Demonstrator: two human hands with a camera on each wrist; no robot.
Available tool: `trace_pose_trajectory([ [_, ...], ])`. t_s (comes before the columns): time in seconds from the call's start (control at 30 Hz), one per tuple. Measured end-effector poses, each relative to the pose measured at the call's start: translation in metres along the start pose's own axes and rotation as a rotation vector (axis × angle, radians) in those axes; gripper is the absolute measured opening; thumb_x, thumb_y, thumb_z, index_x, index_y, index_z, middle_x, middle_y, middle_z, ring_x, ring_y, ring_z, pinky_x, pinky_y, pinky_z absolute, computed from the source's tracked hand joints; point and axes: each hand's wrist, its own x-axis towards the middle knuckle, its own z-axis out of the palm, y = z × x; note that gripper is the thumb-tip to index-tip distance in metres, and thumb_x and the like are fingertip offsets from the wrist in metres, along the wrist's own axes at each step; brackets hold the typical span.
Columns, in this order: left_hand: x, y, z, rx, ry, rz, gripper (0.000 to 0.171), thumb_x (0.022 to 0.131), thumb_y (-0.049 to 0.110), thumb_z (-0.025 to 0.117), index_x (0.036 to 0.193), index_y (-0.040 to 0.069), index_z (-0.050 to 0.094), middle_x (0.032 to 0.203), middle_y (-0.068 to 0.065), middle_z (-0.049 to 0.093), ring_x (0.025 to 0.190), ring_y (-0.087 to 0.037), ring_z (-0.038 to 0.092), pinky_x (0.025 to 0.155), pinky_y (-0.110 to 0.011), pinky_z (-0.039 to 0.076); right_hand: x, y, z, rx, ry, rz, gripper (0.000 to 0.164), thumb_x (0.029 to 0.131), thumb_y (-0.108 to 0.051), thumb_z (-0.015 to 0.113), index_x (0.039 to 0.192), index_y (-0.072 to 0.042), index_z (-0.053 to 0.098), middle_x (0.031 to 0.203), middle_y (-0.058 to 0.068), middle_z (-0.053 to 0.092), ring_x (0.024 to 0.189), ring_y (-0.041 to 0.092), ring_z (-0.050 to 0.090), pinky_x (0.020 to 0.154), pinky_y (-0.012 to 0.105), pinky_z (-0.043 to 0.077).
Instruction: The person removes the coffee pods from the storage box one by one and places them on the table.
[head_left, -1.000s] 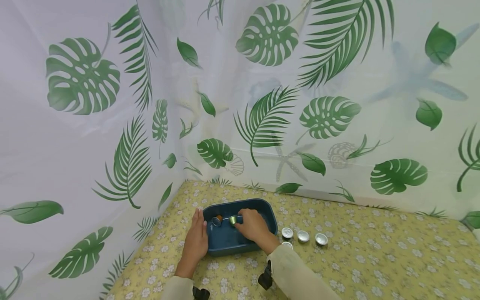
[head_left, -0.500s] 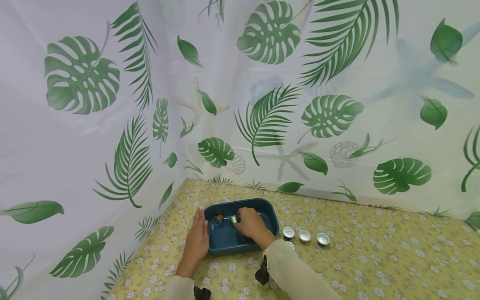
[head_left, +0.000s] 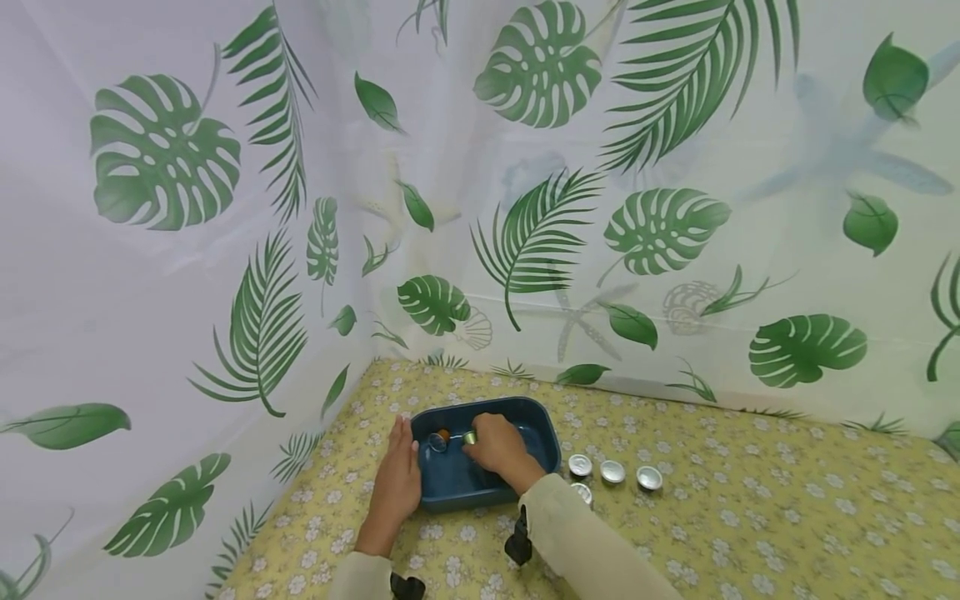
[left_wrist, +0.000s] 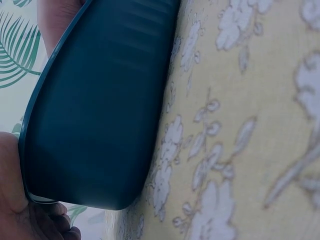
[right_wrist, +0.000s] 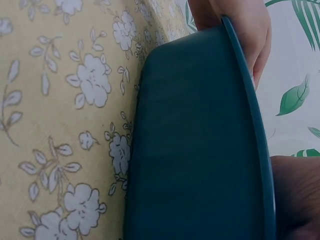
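Observation:
In the head view a dark blue plastic bin (head_left: 480,499) stands on the flowered cloth. My left hand (head_left: 396,482) lies along its left end, fingers straight against the wall. My right hand (head_left: 497,447) reaches over the front rim and pinches a green coffee capsule (head_left: 469,437), mostly hidden by the fingers. Just left of it inside the bin lie an orange capsule (head_left: 444,434) and another capsule with a silvery round face (head_left: 437,443). Both wrist views mostly show the bin's outer wall (left_wrist: 100,110), with parts of the hands at its rim.
Several silver-lidded capsules (head_left: 612,472) sit on the yellow flowered cloth (head_left: 750,517) to the right of the bin, one close by my right sleeve (head_left: 585,537). Leaf-printed white curtains (head_left: 675,367) rise behind and to the left.
The green capsule has become more covered by my right fingers, still inside the bin. My right forearm has shifted slightly left, showing more of the nearest silver-lidded capsule. My left hand stays at the bin.

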Motion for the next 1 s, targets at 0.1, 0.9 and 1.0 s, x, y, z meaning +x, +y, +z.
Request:
trace_pose_trajectory([
  [0.1, 0.0002, -0.0002, -0.0001, -0.009, 0.0, -0.003, 0.053, 0.113, 0.015, 0.036, 0.159, -0.006, 0.022, 0.168, -0.021, 0.012, 0.148, -0.044, 0.027, 0.111, -0.062, 0.034, 0.0009, -0.0012, 0.0012, -0.024, 0.004, 0.006, 0.017, 0.091, -0.019, 0.079, 0.097, -0.005, 0.072, 0.076, 0.002, 0.062, 0.059, 0.015, 0.056, 0.054, 0.032, 0.048],
  [0.9, -0.002, -0.0005, -0.0019, -0.023, -0.013, -0.016, 0.055, 0.114, 0.025, 0.031, 0.161, -0.002, 0.018, 0.169, -0.018, 0.008, 0.151, -0.041, 0.022, 0.114, -0.06, 0.031, -0.0022, -0.0032, 0.009, -0.086, 0.058, -0.035, 0.009, 0.087, -0.007, 0.079, 0.08, -0.01, 0.073, 0.07, 0.001, 0.063, 0.054, 0.015, 0.049, 0.05, 0.031, 0.038],
  [1.0, -0.0024, 0.0001, -0.0022, -0.027, -0.015, -0.015, 0.056, 0.114, 0.026, 0.03, 0.161, -0.002, 0.019, 0.169, -0.018, 0.008, 0.151, -0.041, 0.022, 0.115, -0.06, 0.03, -0.0017, -0.0021, 0.0095, -0.085, 0.045, -0.032, 0.004, 0.087, -0.006, 0.079, 0.087, -0.009, 0.077, 0.074, 0.001, 0.066, 0.056, 0.015, 0.053, 0.052, 0.03, 0.041],
])
